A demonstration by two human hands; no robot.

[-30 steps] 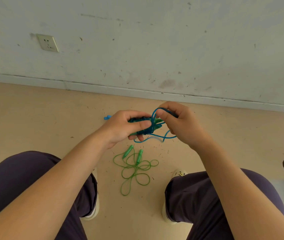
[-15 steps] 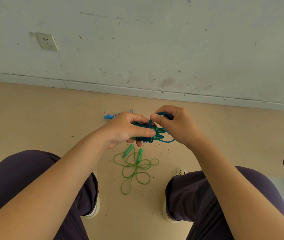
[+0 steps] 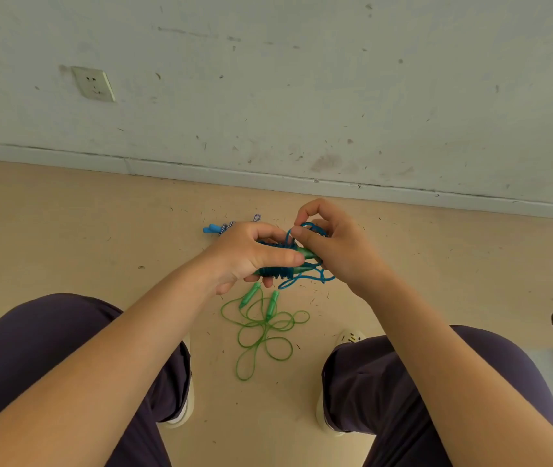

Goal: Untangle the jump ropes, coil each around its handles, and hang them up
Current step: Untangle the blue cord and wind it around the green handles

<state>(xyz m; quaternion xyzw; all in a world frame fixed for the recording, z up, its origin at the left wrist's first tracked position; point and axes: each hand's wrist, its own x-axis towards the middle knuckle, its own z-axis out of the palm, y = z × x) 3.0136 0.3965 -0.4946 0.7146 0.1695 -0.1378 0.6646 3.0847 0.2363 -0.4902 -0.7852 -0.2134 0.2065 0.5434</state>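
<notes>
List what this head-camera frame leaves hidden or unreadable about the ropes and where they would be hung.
- Blue rope, head view: the left hand covers most of its coiled handles; the right hand hides the free end.
- Striped rope: mostly behind the left hand; only one blue handle tip shows.
- Hook or hanger: none in frame.
- Green rope: knotted or merely overlapping, too fine to tell.

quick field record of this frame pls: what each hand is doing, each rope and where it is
left hand: grips blue rope's wrapped handles
right hand: pinches loose blue cord loop
blue rope: mostly coiled, a few loops hang free
green rope: loose on floor between the feet
striped rope: floor, partly hidden behind left hand
</notes>
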